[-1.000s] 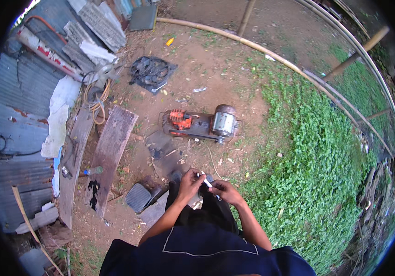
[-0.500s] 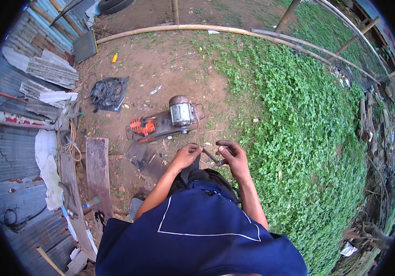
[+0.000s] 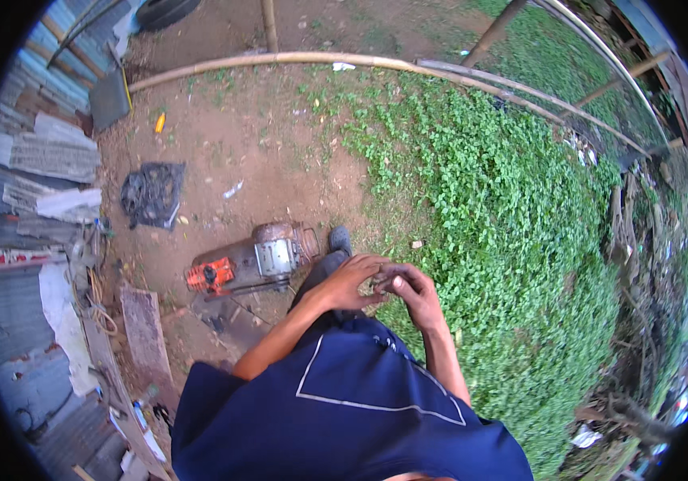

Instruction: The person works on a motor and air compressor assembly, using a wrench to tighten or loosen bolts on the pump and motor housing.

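My left hand [image 3: 354, 282] and my right hand [image 3: 414, 295] meet in front of my dark blue shirt [image 3: 376, 401]. The left fingers reach across and touch the curled right fingers. Both hands are closed around something small, too hidden to name. Dark grime covers the right fingers. Beyond my left forearm, an air compressor [image 3: 241, 267] lies on the dirt, with an orange pump head [image 3: 209, 276], a silver motor [image 3: 277, 258] and a rusty brown tank. It is nearest to the left hand, and neither hand touches it.
My dark shoe [image 3: 340, 239] is beside the compressor. A black plastic bag [image 3: 151, 195] and a yellow bottle [image 3: 159, 123] lie on dirt. Leafy plants [image 3: 512, 264] cover the right. Corrugated sheets [image 3: 19, 321] and a wooden plank [image 3: 147, 333] line the left; a bamboo rail [image 3: 280, 58] crosses ahead.
My hands have come together, and the dark rod between them no longer shows. My view has shifted, and my leg and shoe now appear beside the compressor.
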Demonstrator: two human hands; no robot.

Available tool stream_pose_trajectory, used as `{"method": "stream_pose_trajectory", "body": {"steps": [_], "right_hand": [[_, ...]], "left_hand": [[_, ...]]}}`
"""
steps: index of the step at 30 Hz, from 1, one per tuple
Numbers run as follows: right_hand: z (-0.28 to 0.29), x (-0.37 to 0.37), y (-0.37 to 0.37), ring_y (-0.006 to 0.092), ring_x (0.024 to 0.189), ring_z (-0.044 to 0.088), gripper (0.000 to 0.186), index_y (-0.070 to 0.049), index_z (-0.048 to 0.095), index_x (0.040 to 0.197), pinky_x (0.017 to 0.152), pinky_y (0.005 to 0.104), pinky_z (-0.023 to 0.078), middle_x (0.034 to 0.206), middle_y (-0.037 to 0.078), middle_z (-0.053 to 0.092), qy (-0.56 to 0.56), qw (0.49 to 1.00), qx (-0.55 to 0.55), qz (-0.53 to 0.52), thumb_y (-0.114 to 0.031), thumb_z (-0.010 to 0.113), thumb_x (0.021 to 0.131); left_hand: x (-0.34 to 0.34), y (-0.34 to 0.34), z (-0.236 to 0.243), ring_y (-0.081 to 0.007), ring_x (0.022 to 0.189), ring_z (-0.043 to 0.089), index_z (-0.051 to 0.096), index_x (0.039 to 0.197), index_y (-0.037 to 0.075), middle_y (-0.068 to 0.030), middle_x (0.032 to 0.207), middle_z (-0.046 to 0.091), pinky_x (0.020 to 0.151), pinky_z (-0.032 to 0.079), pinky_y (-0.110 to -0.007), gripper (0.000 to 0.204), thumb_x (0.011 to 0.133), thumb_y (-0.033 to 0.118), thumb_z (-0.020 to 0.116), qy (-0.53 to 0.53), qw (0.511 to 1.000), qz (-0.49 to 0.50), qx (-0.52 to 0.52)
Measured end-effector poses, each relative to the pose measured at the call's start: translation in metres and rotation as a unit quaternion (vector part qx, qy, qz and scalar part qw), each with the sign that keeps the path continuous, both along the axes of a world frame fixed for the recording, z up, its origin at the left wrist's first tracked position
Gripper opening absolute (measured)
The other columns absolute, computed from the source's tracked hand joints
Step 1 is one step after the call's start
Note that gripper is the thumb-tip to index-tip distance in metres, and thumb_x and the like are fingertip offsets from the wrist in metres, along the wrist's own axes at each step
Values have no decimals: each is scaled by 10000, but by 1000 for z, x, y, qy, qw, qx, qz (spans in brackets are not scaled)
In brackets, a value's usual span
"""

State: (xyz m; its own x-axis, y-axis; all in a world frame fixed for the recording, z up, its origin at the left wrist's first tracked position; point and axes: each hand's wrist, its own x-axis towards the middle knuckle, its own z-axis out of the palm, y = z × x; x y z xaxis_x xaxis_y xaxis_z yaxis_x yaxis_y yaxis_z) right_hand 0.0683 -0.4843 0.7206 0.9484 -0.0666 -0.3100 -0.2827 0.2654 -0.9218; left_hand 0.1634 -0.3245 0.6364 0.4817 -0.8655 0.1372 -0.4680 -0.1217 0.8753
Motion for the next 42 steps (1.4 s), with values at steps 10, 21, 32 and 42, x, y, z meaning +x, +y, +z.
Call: {"method": "stream_pose_trajectory", "body": {"steps": [10,21,32,42], "right_hand": [[17,179,-78,281,1053,611,509,42,540,1144,987,454,444,1055,165,632,-155,976,133,-72,-423,554,938],[-17,384,-137,332,1144,566,649,33,591,1067,1018,500,394,1088,202,622,-288,951,-49,97,-590,491,919],[-3,593,-135,270,1254,452,1076,-34,275,1458,839,393,523,1473,158,320,-204,881,-31,425,-823,462,750],[9,686,-78,288,1266,467,921,-11,271,1455,1011,376,397,1389,169,438,-42,787,52,614,-737,314,889]], "left_hand": [[135,-71,38,-341,829,665,593,1113,34,-200,877,664,755,499,-429,317,934,296,594,126,978,148,79],[261,-95,83,-328,930,672,482,1279,118,-172,999,664,806,502,-411,362,944,227,565,284,910,302,-19],[423,-132,116,-105,831,606,465,1221,47,-70,912,664,735,474,-248,307,965,165,587,342,789,398,-318],[472,-108,113,-96,803,631,524,1112,47,-31,855,643,645,450,-241,206,991,212,549,275,674,626,-280]]}}
